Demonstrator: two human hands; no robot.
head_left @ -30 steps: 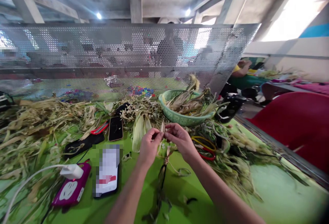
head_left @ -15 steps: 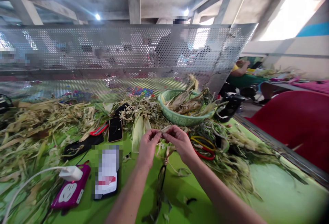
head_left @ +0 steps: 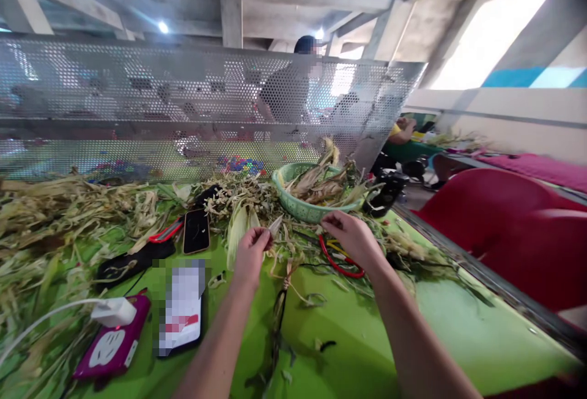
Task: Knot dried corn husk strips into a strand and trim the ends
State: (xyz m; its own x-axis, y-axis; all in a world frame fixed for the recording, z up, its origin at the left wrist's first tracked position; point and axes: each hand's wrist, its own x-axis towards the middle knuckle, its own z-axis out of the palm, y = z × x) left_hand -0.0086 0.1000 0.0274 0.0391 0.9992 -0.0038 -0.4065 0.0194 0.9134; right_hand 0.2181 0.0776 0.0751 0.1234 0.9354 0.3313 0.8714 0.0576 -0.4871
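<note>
My left hand [head_left: 251,253] is closed in a pinch on a pale strip of corn husk [head_left: 276,226] above the green table [head_left: 358,338]. My right hand [head_left: 352,237] is a short way to the right, fingers curled in a pinch; what it holds is too thin to name. Between and below the hands a knotted husk braid [head_left: 280,301] lies on the table, running toward me. Red-handled scissors [head_left: 337,261] lie under my right hand. A whole green husk [head_left: 238,228] lies just left of my left hand.
A green basket [head_left: 302,203] of husks stands behind the hands. Loose husks [head_left: 68,215] heap at the left. Two phones [head_left: 196,231] [head_left: 181,307], a purple power strip [head_left: 112,347] and a perforated metal screen [head_left: 183,99] are around. A person sits behind the screen; red chairs [head_left: 513,215] stand right.
My hands were pinched together on the husk strip; now they have drawn apart, the right hand moving right. The camera view has shifted slightly.
</note>
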